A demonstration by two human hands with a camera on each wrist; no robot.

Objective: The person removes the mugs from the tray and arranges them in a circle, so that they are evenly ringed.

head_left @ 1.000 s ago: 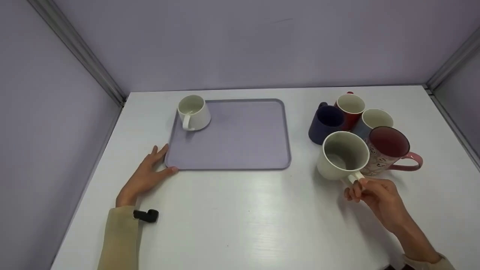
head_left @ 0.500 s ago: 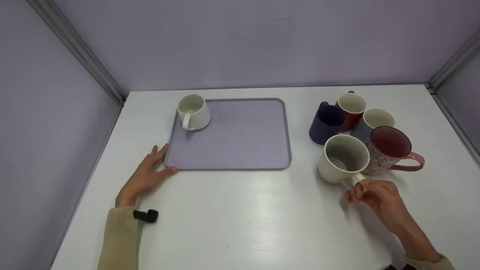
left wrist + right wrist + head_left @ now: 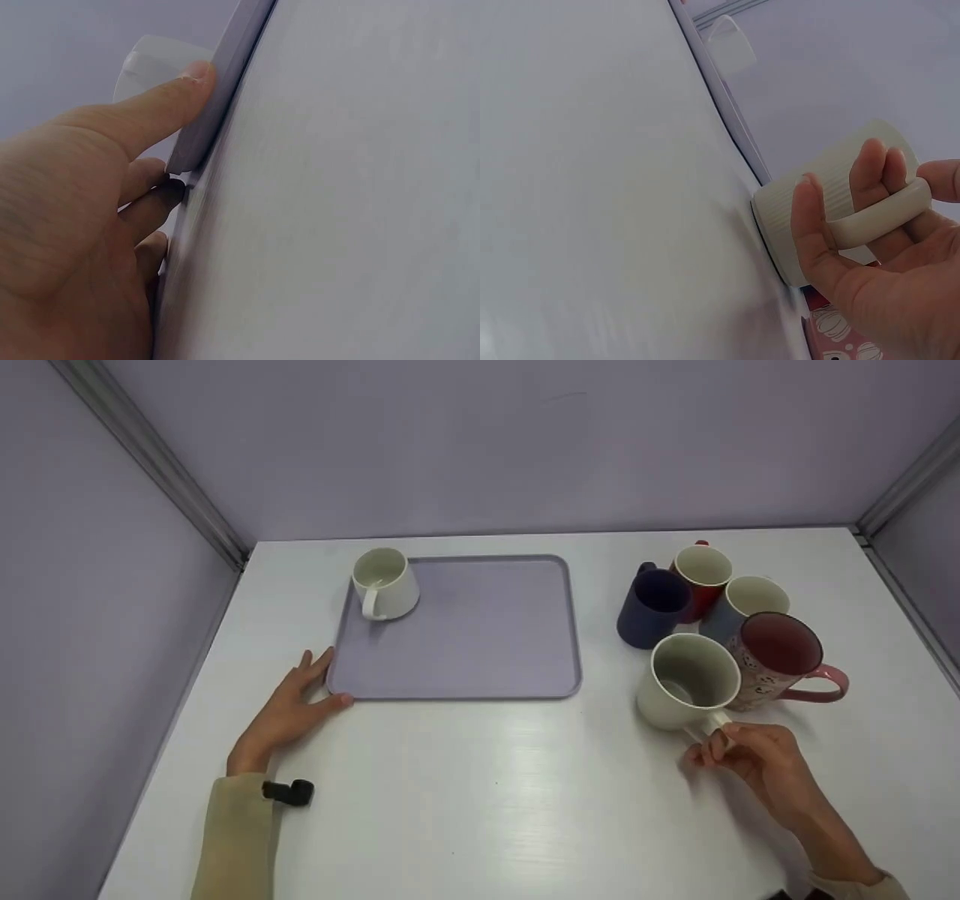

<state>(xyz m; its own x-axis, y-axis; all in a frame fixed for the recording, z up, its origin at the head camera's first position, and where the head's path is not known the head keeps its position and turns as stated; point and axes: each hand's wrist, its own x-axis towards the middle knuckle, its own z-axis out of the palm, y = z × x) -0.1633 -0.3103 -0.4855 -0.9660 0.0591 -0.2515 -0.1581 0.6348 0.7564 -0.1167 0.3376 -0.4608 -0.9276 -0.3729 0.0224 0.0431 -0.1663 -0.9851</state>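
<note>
A ribbed white mug [image 3: 664,699] stands at the front of a cluster of mugs on the right. My right hand [image 3: 769,761] grips its handle [image 3: 881,217], thumb on top and fingers through and beside the loop. At the left, my left hand [image 3: 289,716] touches the near left corner of a light purple tray [image 3: 465,660]. Its thumb lies on the front rim in the left wrist view, with the other fingers [image 3: 154,210] spread along the side. A second white mug [image 3: 397,596] sits on the tray's far left corner, its handle toward me.
Around the held mug stand a dark blue mug [image 3: 649,619], a red mug [image 3: 703,577], a grey-blue mug [image 3: 754,596] and a patterned mug [image 3: 780,649] with a pink handle. Pale walls [image 3: 480,450] enclose the white table [image 3: 480,795] at the back and sides.
The ribbed white mug, in my right hand's grip, has come slightly down and toward me. The left hand and tray look nearly the same, with only a slight shift of the view.
</note>
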